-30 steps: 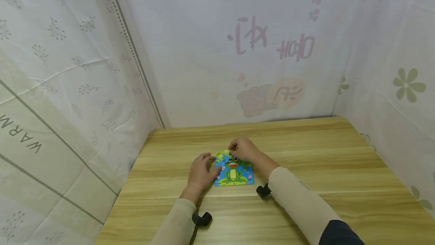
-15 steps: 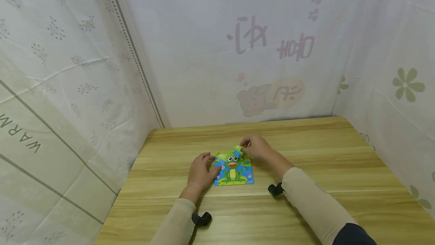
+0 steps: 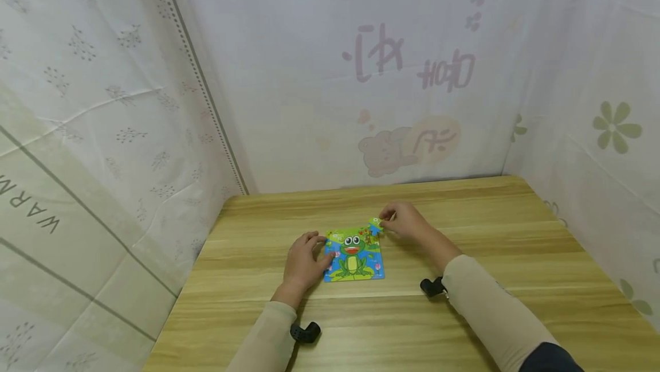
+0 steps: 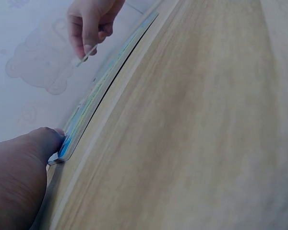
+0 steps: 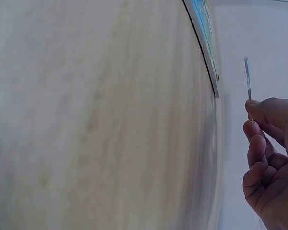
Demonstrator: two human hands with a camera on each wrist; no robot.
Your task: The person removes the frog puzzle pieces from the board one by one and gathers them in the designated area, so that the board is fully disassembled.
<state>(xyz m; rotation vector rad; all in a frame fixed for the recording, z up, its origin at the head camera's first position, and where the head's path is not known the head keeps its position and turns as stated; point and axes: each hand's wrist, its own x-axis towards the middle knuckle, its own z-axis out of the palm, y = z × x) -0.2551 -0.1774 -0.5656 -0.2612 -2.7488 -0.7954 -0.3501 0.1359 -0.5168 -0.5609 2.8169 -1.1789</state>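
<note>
A square frog jigsaw puzzle (image 3: 353,263) lies flat on the wooden table, its picture green and blue. At its left edge rests my left hand (image 3: 304,263), thumb on the near part of the border and fingers by the far left corner. The left wrist view shows that thumb (image 4: 48,139) touching the puzzle's edge. Between thumb and forefinger my right hand (image 3: 404,222) pinches a small green and blue puzzle piece (image 3: 375,225), which overlaps the far right corner in the head view. Edge-on in the right wrist view, the thin piece (image 5: 248,76) stands apart from the puzzle.
The wood-grain table (image 3: 464,234) stretches around the puzzle on all sides. Behind it and at both sides hang printed white curtains (image 3: 289,102). A black wrist camera (image 3: 306,333) sits on the left sleeve and another black camera (image 3: 432,287) on the right.
My right hand has moved right, from the top middle of the puzzle to its far right corner, carrying the piece along. The left hand has stayed at the left edge.
</note>
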